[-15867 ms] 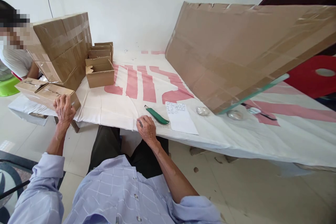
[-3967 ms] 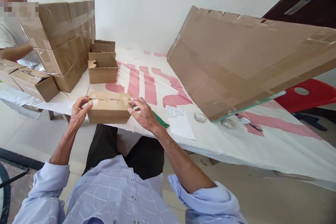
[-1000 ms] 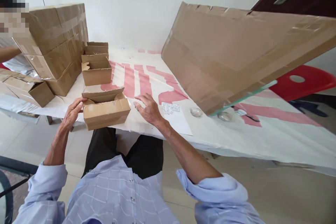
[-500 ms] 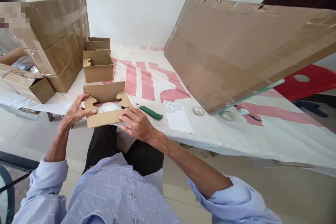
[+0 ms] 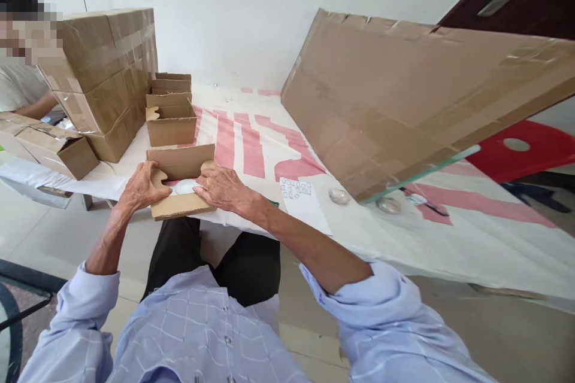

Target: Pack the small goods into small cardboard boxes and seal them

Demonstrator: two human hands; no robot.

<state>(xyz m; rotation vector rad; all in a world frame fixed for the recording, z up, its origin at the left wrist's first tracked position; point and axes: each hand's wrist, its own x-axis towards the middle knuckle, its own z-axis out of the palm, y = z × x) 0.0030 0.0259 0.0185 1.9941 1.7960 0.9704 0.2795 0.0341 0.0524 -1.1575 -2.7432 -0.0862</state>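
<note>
An open cardboard box (image 5: pixel 182 206) sits at the table's front edge, its long back flap raised. Inside it lies a round whitish, shiny item (image 5: pixel 185 186), partly covered by my fingers; its kind I cannot make out. My left hand (image 5: pixel 142 187) is closed on the box's left end, thumb over the side flap. On the right end, my right hand (image 5: pixel 223 188) grips the other side flap, fingers bent inward over it. Just right of that forearm, only a bit of the green-handled cutter (image 5: pixel 273 203) shows.
Several open boxes (image 5: pixel 171 130) stand behind, beside a stack of taped cartons (image 5: pixel 101 72). A printed paper sheet (image 5: pixel 305 206) and clear round items (image 5: pixel 339 196) lie to the right, under a large leaning cardboard panel (image 5: pixel 404 96). Another person (image 5: pixel 27 90) is at far left.
My right hand has moved from the box's front right corner up onto its right side flap, which is now pushed inward. My right forearm now covers most of the cutter.
</note>
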